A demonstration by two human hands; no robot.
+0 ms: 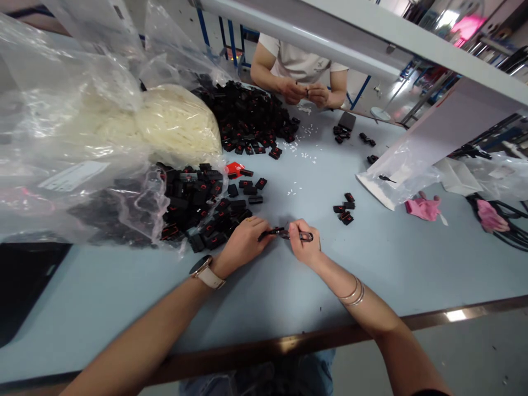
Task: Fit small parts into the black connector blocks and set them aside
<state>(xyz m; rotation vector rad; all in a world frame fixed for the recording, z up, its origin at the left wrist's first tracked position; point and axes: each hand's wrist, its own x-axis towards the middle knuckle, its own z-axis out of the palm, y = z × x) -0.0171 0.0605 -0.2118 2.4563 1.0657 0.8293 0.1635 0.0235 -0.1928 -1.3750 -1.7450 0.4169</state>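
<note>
My left hand (248,237) is closed around a small black plastic part (266,234), its fingers covering most of it. In my right hand (304,242) is a small dark hand tool (306,236) with a rounded handle end; whether it is a pair of nippers or something else is hard to make out. The tool's front end reaches toward the black part, and I cannot tell whether they touch. Beside my left hand spreads a pile of black plastic parts (198,198), several with red pieces in them. A few similar black parts (345,209) lie beyond my right hand.
Across the table (371,264), a co-worker's hands (305,92) hold something small near a larger black heap (251,115). Tiny white pieces (303,146) are scattered mid-table. A plastic bag of cream pieces (177,124) stands left; pink gloves (423,207) lie right, under an overhead shelf (412,33).
</note>
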